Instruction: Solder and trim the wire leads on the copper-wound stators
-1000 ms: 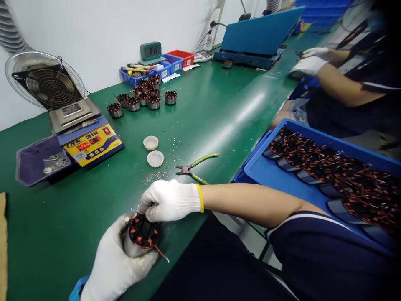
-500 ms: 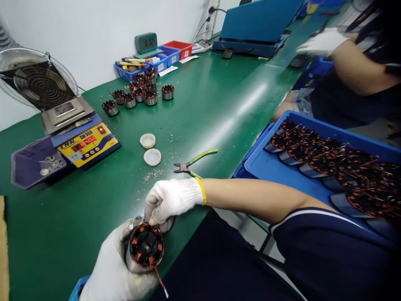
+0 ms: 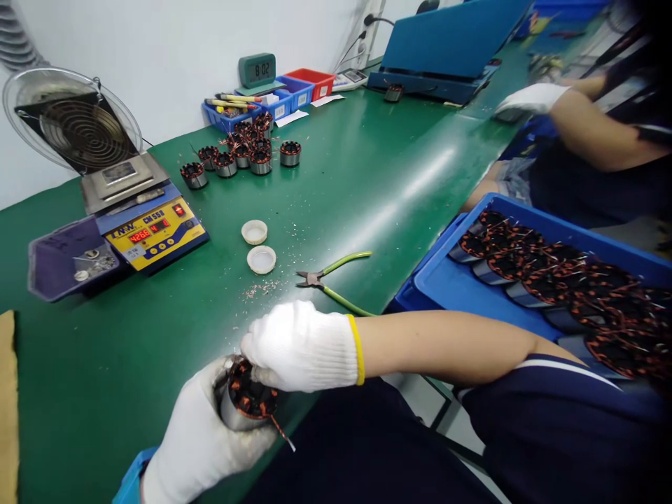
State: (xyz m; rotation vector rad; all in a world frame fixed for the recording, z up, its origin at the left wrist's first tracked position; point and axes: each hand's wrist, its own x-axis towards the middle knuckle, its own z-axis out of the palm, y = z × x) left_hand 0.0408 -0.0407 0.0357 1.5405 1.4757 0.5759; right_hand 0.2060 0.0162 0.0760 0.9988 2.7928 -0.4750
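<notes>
My left hand (image 3: 202, 430), in a white glove, is closed around the steel side of a motor stator (image 3: 239, 409) with copper windings and a black inner frame. A copper wire lead (image 3: 284, 434) with a bare silvery tip sticks out from its lower right. My right hand (image 3: 302, 346), gloved in white with a yellow cuff, is bent over the stator's upper rim. Its fingers are closed, and what they pinch is hidden under the glove. Green-handled side cutters (image 3: 315, 280) lie just beyond the right hand, jaws pointing left.
Two small white lids (image 3: 261, 260) lie among wire scraps. At left stands a yellow-fronted soldering pot (image 3: 157, 234) beside a purple tray (image 3: 39, 269). Several stators (image 3: 261, 162) stand farther back. A blue bin (image 3: 435, 280) of stators is at right; a co-worker's gloved hand (image 3: 530, 101) shows beyond.
My right hand has turned over the stator's rim, its back now upward and fingertips covered. The stator tilts slightly more, still in my left hand. The view has shifted a little.
</notes>
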